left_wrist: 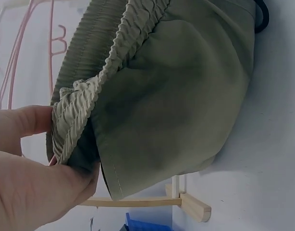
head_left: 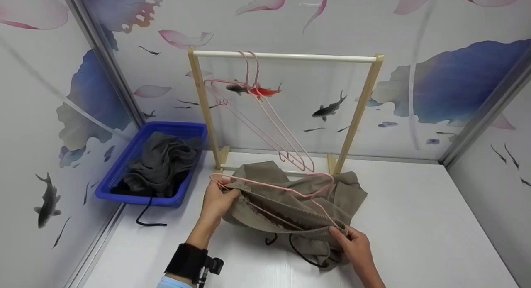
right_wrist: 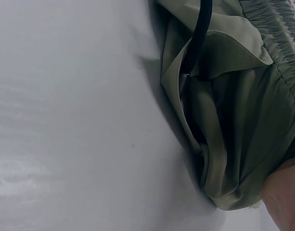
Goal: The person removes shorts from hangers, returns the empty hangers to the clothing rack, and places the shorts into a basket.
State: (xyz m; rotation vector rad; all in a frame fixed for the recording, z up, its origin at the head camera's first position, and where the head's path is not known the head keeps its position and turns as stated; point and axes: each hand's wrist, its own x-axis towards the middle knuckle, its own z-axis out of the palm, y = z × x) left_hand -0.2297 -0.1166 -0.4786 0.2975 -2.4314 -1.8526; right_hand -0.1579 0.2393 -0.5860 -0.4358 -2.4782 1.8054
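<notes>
Olive shorts (head_left: 265,221) with a gathered elastic waistband (left_wrist: 116,53) and a black drawstring (right_wrist: 198,41) lie on the white table, waist toward me and stretched partly open. At the waistband's left end, my left hand (head_left: 218,201) pinches the fabric between thumb and fingers, with one end of a pink hanger (head_left: 269,186) beside it. My right hand (head_left: 354,244) grips the waistband's right end, close to where the hanger's other arm meets the cloth. The hanger's hook lies over the shorts. In the right wrist view only a small part of that hand shows.
Behind the shorts stands a rack with wooden posts (head_left: 360,113) and a white rail (head_left: 286,55); pink hangers (head_left: 278,126) hang from it. To the left, a blue basket (head_left: 155,201) holds dark grey clothing (head_left: 159,163), a black cord trailing out. Printed wall panels enclose the table.
</notes>
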